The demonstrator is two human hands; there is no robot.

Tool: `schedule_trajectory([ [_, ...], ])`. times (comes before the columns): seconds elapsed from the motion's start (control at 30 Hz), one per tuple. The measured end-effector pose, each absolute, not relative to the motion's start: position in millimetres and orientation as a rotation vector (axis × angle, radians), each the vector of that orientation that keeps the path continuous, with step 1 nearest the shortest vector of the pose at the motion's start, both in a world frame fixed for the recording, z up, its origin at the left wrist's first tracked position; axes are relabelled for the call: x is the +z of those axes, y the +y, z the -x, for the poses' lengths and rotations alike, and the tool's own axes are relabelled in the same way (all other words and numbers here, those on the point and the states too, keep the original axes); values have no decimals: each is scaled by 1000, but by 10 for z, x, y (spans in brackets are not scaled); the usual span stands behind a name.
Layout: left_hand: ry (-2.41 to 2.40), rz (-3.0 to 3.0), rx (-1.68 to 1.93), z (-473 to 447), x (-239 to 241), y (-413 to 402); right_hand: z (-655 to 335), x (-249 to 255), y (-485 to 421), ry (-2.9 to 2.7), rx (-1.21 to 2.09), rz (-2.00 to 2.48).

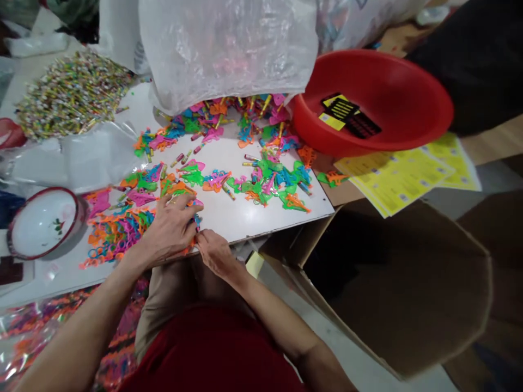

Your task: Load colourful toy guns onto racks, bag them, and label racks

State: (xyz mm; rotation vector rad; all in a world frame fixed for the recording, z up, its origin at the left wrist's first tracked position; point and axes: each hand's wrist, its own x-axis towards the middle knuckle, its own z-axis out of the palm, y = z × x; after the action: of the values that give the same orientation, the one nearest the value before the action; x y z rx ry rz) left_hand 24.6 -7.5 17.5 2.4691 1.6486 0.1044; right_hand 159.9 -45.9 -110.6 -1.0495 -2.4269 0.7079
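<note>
My left hand (169, 226) is closed over small coloured plastic toy pieces at the table's front edge, its thumb and forefinger bent around a piece. Just to its right, my right hand (218, 253) pinches the lower end of a small blue and orange plastic toy (198, 222); the fingers partly hide it. Beside my left wrist lies a neatly overlapped stack of toy pieces (118, 234) with ring-shaped ends. Loose green, pink, orange and blue pieces (267, 179) spread over the white table (229, 223), with some small printed tubes (250, 158) among them.
A white plastic bag (229, 49) spills more pieces at the back. Left are a heap of small tubes (77, 92) and a red-rimmed bowl (43, 223). A red basin (376, 103) with printed cards, yellow sheets (396, 179) and an opened cardboard box (408, 288) stand right.
</note>
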Motion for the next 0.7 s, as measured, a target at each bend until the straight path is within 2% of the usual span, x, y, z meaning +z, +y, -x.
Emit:
schedule_trajectory([
  [0.17,1539,-2517,172,-148,306,-113,-1706,-1149,-399,-2250,959,964],
  [0.27,1689,-2469,399,-136,403,-82,-1827,-1173,-261,-1957,1199,955],
  [0.33,1776,-2438,405,-147,417,-41,-1843,-1150,-127,-1811,1254,1018],
  [0.47,1775,-2400,214,-166,297,1,-1687,-1068,131,-1914,1191,901],
  [0.7,1673,-2427,229,-43,141,-77,-1523,-1142,234,-2262,987,869],
])
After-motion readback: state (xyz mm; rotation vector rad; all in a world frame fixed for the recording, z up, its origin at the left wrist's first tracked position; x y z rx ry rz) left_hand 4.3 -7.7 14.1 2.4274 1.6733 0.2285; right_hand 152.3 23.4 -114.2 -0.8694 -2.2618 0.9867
